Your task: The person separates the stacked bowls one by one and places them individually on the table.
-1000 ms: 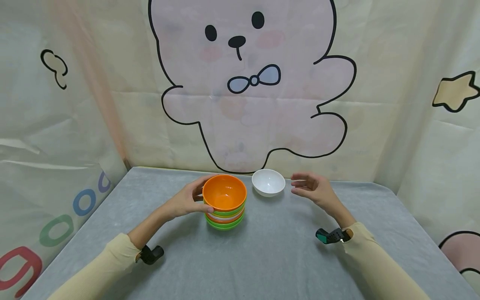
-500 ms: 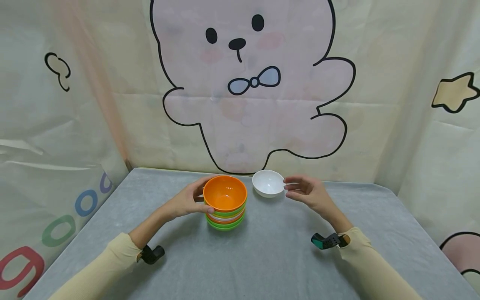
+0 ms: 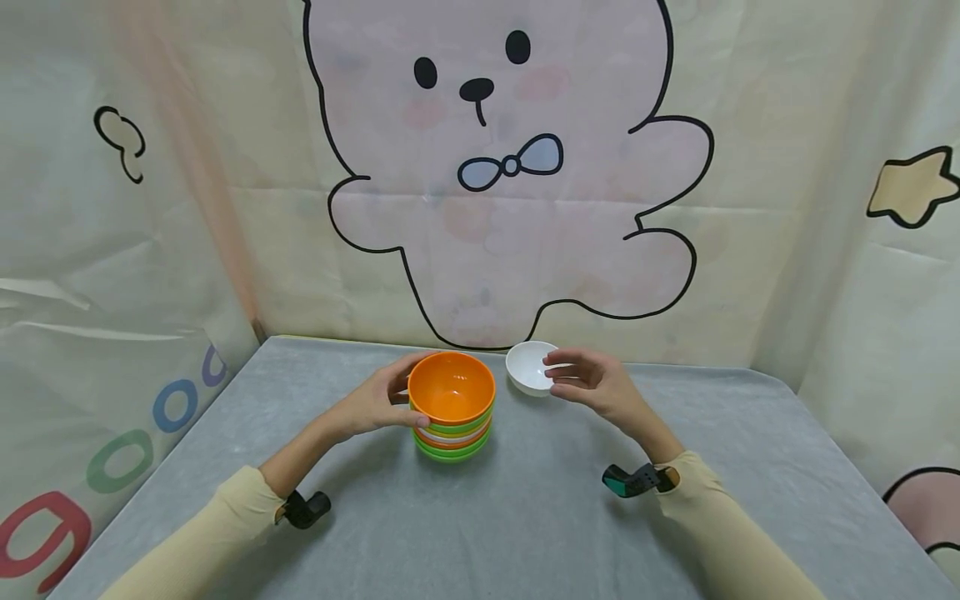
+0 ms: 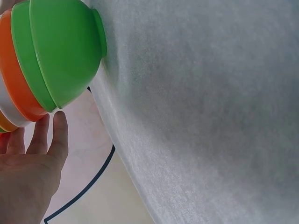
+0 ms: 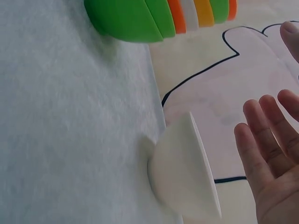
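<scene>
A stack of nested bowls stands upright on the table, with an orange bowl [image 3: 452,390] on top and green bowls [image 4: 65,51] at the bottom; orange, white, yellow and green rims show between. My left hand [image 3: 377,402] holds the stack from its left side, thumb in front and fingers round the back. Behind and to the right of the stack sits a single white bowl [image 3: 525,369], upright. My right hand [image 3: 596,385] hovers over its right side, holding nothing, thumb apart from the fingers. In the right wrist view the fingertips [image 5: 243,133] are apart from the white bowl [image 5: 184,170].
A grey cloth covers the table [image 3: 480,525]. Its back edge lies just behind the white bowl, against a hanging backdrop [image 3: 480,275] with a cartoon bear. Another printed sheet [image 3: 112,333] hangs at the left.
My right hand has moved left, from beside the white bowl to over its right side. The left hand keeps its place on the stack, and the bowls stay where they were.
</scene>
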`<state>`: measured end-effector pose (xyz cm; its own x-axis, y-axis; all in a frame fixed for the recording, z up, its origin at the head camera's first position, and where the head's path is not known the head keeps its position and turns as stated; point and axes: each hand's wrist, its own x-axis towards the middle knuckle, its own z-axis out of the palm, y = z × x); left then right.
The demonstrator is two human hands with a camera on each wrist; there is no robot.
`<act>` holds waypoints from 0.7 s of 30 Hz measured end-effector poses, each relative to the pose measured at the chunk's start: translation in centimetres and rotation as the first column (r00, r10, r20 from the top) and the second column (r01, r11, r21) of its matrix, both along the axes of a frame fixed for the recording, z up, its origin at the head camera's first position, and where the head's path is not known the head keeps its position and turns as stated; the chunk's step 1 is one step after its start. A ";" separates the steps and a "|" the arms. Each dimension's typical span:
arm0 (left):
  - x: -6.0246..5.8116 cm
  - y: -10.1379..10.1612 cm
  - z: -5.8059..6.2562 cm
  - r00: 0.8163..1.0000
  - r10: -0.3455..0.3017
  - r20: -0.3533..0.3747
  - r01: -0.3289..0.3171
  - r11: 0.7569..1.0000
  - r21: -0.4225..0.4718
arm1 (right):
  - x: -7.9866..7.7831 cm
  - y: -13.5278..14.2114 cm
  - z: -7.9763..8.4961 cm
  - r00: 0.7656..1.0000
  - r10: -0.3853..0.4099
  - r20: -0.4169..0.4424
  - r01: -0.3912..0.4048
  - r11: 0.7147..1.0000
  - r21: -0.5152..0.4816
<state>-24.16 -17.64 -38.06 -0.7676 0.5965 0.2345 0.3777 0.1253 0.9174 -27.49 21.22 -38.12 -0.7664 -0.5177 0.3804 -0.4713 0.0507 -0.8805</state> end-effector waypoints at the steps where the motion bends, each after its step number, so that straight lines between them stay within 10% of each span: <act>1: 0.0 0.0 0.0 1.000 -0.002 0.000 0.002 1.000 0.002 | 0.0 -0.3 0.0 1.000 0.004 -0.001 -0.004 1.000 0.002; 21: -0.1 -0.1 -0.2 1.000 0.008 0.002 -0.008 1.000 0.000 | -0.3 -4.7 0.4 0.986 0.162 -0.035 -0.163 0.986 -0.035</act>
<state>-24.31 -17.70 -38.25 -0.7726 0.5907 0.2327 0.3745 0.1281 0.9183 -27.81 16.48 -37.76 -0.6604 -0.6193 0.4246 -0.4984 -0.0615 -0.8648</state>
